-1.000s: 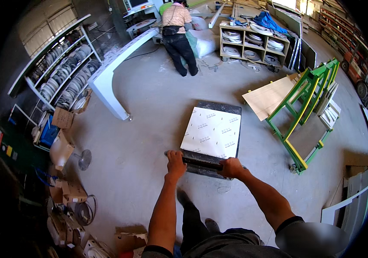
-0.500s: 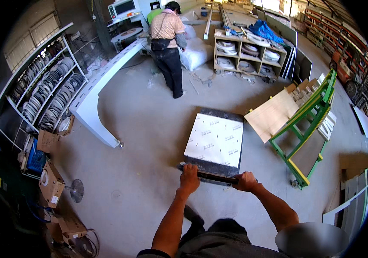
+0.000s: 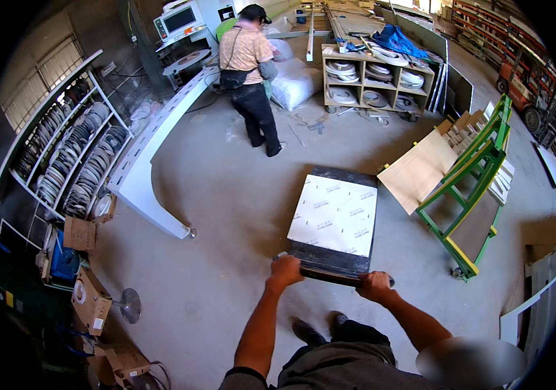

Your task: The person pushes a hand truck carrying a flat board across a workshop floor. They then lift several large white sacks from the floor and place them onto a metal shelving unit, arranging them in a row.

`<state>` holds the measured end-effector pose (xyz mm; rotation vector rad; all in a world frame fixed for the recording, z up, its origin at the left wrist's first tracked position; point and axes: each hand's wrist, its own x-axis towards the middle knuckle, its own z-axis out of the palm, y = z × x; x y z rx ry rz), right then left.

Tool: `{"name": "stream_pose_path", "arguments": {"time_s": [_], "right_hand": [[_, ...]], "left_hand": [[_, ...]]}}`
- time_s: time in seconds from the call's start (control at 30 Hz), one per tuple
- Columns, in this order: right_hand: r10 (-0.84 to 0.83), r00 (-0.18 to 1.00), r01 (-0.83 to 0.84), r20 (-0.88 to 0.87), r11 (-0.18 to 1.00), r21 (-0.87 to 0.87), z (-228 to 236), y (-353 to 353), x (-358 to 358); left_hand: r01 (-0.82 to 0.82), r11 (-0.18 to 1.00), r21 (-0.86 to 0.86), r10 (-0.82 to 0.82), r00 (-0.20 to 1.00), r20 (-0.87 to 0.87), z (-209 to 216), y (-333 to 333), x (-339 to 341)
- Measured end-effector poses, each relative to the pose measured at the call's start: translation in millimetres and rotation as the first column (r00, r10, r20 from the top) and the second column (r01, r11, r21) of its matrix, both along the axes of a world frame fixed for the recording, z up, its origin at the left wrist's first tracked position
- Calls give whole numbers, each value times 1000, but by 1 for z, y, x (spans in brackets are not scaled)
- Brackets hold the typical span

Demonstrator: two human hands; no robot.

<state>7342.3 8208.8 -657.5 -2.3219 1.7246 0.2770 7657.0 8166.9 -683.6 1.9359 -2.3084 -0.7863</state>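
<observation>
My left hand point(image 3: 286, 270) is wrapped round the left end of the dark handle bar point(image 3: 331, 275) of a cart. My right hand point(image 3: 375, 286) grips the same bar toward its right end. Beyond the bar lies the cart's flat black deck point(image 3: 336, 259), low over the floor. A white square panel point(image 3: 333, 214) with repeated printed marks rests flat on that deck. Both my arms reach forward, and my feet show behind the cart. What is under the deck is hidden.
A green rack point(image 3: 458, 207) holding a wooden board stands right of the cart. At left are a long white machine beam point(image 3: 161, 162), shelves of edging rolls point(image 3: 76, 153) and cardboard boxes point(image 3: 92, 300). Ahead, a co-worker point(image 3: 249, 78) stands near a wooden cubby shelf point(image 3: 377, 83).
My hands keep hold of the handle bar. The cart sits slightly farther right and lower in view, and both my feet now show. The co-worker has shifted slightly and turned more toward the right.
</observation>
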Motion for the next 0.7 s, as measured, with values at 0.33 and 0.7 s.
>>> {"name": "stream_pose_path", "arguments": {"time_s": [0.33, 0.7], "right_hand": [[50, 995, -41, 88, 994, -99, 0, 25, 12], [238, 971, -232, 30, 965, -124, 28, 88, -99]], "left_hand": [[-81, 978, -190, 67, 994, -83, 12, 32, 19], [67, 989, -133, -87, 984, -152, 26, 139, -65]]}}
